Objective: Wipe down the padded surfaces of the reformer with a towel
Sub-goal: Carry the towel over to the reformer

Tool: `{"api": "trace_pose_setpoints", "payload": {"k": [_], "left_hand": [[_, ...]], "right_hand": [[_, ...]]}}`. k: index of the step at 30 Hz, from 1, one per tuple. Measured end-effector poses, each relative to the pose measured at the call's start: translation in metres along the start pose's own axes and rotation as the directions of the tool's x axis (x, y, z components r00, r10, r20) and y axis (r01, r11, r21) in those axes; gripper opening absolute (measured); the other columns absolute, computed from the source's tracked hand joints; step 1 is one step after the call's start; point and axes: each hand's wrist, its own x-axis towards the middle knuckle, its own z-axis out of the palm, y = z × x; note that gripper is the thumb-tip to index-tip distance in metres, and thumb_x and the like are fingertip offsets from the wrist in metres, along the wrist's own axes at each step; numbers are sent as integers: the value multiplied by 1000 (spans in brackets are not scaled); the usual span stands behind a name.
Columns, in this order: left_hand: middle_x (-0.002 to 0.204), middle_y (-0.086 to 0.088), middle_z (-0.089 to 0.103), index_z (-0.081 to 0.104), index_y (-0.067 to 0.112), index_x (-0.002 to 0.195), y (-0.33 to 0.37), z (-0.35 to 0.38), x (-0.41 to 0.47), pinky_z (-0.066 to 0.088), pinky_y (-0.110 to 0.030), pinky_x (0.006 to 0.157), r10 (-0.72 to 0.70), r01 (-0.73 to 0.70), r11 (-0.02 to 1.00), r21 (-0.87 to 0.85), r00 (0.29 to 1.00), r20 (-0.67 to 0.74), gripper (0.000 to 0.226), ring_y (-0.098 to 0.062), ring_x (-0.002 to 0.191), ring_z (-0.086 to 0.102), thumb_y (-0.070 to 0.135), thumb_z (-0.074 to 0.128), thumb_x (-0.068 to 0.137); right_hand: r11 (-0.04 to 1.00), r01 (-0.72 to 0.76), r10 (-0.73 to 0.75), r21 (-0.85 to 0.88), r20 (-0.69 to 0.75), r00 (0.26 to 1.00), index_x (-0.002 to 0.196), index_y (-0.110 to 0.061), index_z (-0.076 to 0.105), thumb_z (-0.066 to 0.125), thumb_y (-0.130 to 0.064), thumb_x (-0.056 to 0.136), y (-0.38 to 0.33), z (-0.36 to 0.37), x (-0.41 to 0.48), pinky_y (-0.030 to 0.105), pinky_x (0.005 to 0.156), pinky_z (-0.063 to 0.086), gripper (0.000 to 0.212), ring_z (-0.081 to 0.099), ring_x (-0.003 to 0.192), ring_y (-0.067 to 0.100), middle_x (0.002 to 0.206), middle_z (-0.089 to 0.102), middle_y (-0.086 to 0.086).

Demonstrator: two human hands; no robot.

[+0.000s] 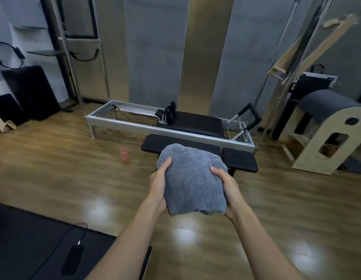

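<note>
Two hands — left hand [159,185] and right hand [229,188] — grip the bundled grey towel [192,176].

Glossy wood-plank floor [54,178] with pale glare near. Grey wall panels [153,47] and a gold strip [202,57] far. Black pads [32,91] leaning far left; arched wooden barrel [325,142] right; pink cup [124,154] mid-floor.
</note>
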Motion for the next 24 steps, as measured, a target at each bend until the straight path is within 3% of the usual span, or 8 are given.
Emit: {"api": "trace_pose_setpoints", "payload": {"k": [7, 12, 16, 20, 24], "left_hand": [[113, -17, 70, 66, 6, 117, 30, 44, 203, 47, -57, 98, 22, -22, 1000, 7, 997, -73, 56, -38, 105, 66, 45, 73, 76], [113, -16, 70, 66, 6, 117, 35, 36, 320, 48, -56, 98, -9, 8, 1000, -5, 986, -166, 58, -37, 106, 66, 46, 73, 76], [102, -12, 75, 70, 7, 108, 49, 25, 390, 54, -52, 90, -40, 50, 998, 27, 955, -292, 53, -32, 95, 71, 47, 75, 73], [98, -6, 76, 69, 11, 107, 57, 1, 479, 60, -38, 74, 51, -8, 991, 130, 942, -333, 39, -23, 88, 73, 40, 72, 81], [101, -2, 73, 61, 17, 106, 56, -35, 570, 59, -41, 80, 166, -53, 951, 305, 920, -354, 34, -16, 89, 72, 41, 70, 83]], "right_hand": [[997, -70, 70, -44, 5, 998, 128, -14, 59, 79, -30, 73, -41, 5, 215, 49, 71, 57, 60, 70, 101, 38, 119, 69, 19], [987, -156, 159, -48, 55, 986, 129, -14, 57, 75, -26, 80, -34, 13, 350, 46, 70, 58, 54, 70, 102, 36, 121, 68, 19], [971, -231, 234, -61, 59, 970, 127, -15, 58, 76, -24, 76, -27, 33, 429, 46, 70, 57, 55, 71, 100, 34, 118, 70, 16], [967, -231, 238, -108, 54, 970, 126, -16, 58, 74, -19, 81, -7, 52, 517, 40, 63, 58, 49, 73, 94, 30, 114, 72, 14], [934, -308, 316, -180, 18, 948, 124, -18, 59, 82, -23, 72, 23, 71, 606, 37, 63, 59, 56, 74, 93, 28, 113, 73, 11]]}}
